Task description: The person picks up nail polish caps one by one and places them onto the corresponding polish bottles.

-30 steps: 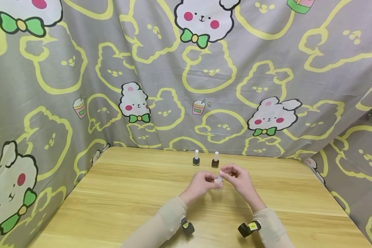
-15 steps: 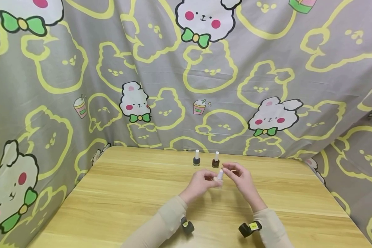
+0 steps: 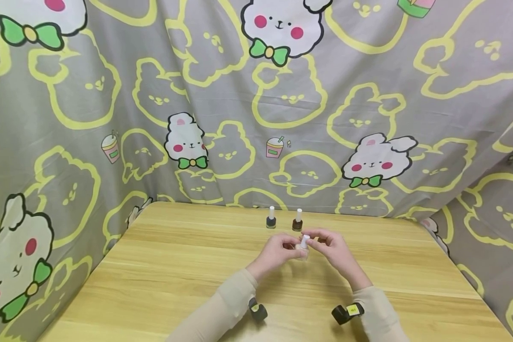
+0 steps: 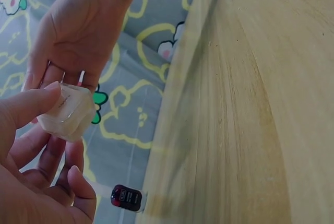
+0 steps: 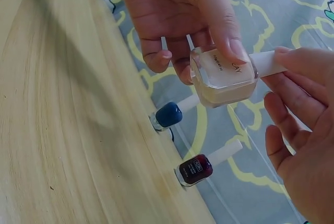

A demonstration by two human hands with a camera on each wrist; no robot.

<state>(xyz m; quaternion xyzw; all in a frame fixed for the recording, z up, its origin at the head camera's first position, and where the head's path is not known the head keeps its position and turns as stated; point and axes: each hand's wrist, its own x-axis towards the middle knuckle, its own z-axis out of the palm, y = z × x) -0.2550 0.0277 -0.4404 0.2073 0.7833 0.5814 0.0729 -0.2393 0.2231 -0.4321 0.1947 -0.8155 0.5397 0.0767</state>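
Observation:
A nail polish bottle with pale cream polish (image 5: 222, 80) is held above the table, tilted, its white cap (image 5: 267, 63) pointing to the right hand's side. My left hand (image 3: 277, 251) grips the glass body, thumb across the label, as the left wrist view also shows. The right hand (image 3: 332, 247) pinches the white cap between thumb and forefinger; its other fingers are bent and clear of the bottle. Whether the cap is tight or loose on the neck I cannot tell.
Behind the hands, a dark blue nail polish bottle (image 3: 271, 222) and a dark red one (image 3: 297, 224) stand upright with white caps. The wooden table (image 3: 188, 266) ends at a patterned grey curtain (image 3: 222, 104). Each wrist wears a black camera.
Half a second ago the right fingers were drawn back a little from the cap; now they pinch it again. The left hand and the bottle have hardly moved.

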